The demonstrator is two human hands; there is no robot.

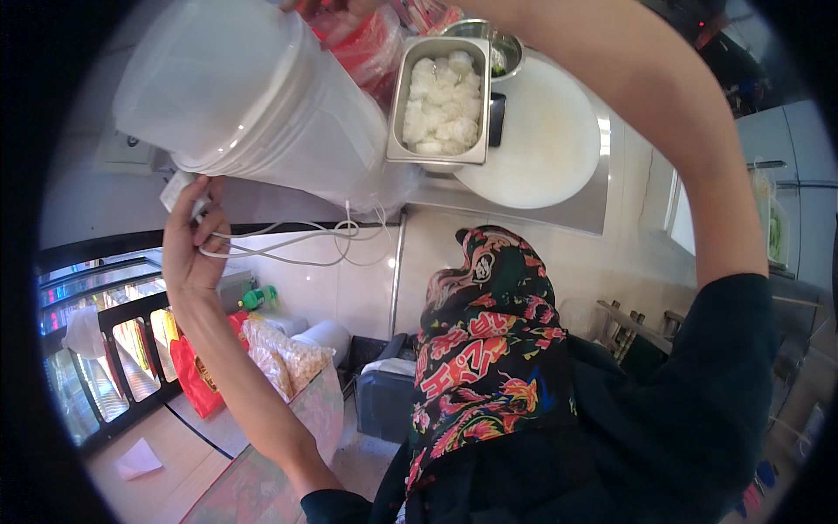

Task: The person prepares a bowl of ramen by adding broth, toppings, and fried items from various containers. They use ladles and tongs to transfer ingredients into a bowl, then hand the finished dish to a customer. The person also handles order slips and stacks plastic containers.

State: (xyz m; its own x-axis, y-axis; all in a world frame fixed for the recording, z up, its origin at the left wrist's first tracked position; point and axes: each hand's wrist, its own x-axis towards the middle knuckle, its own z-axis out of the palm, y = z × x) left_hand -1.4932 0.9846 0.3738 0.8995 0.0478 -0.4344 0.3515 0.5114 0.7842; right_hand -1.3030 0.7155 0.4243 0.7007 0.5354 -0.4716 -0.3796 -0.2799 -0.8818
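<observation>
My left hand (200, 252) holds a white power adapter (175, 188) and part of a looped white cable (288, 247), beside the rim of a large translucent white plastic bucket (308, 131). The cable's loops hang in front of the bucket's base. At the top edge, my right hand (340, 10) is cut off by the frame; its fingers are at the bucket's far side, and their grip is unclear. A steel pan (486, 98) of white, roundish food pieces stands right of the bucket, partly over a round white cutting board (550, 137).
A steel bowl (514, 49) with something green is behind the pan. Red plastic bags (366, 52) lie behind the bucket. A wall socket (127, 147) is at left. Below are a glass-fronted display fridge (124, 354), a green bottle (258, 298) and a dark bin (386, 403).
</observation>
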